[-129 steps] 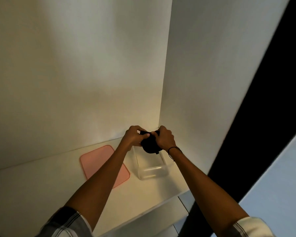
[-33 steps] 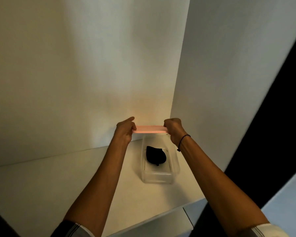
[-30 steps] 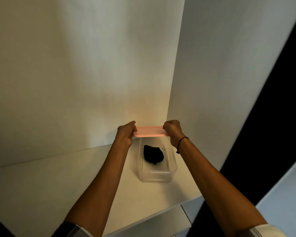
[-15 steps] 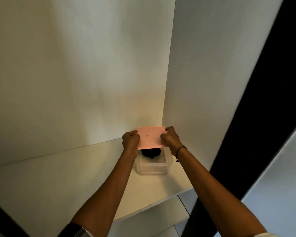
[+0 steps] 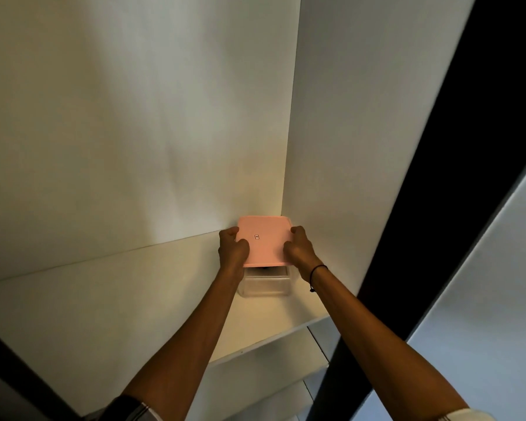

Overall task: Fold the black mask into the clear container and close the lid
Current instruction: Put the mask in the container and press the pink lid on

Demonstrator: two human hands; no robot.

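Note:
The pink lid (image 5: 263,240) is held flat over the clear container (image 5: 266,285), which stands on the white shelf (image 5: 104,299) in the back right corner. My left hand (image 5: 232,249) grips the lid's left edge and my right hand (image 5: 299,249) grips its right edge. The lid's near edge sits a little above the container's rim, leaving a gap. Through that gap only a sliver of the black mask (image 5: 263,268) shows inside the container; the remainder is hidden by the lid.
White walls close in the shelf behind (image 5: 134,132) and on the right (image 5: 362,147). A lower shelf (image 5: 271,369) shows below the front edge. A dark vertical frame (image 5: 453,147) runs along the right side.
Both hands have brought the lid down and tipped it flat over the container. The mask, plainly visible before, is now almost fully covered.

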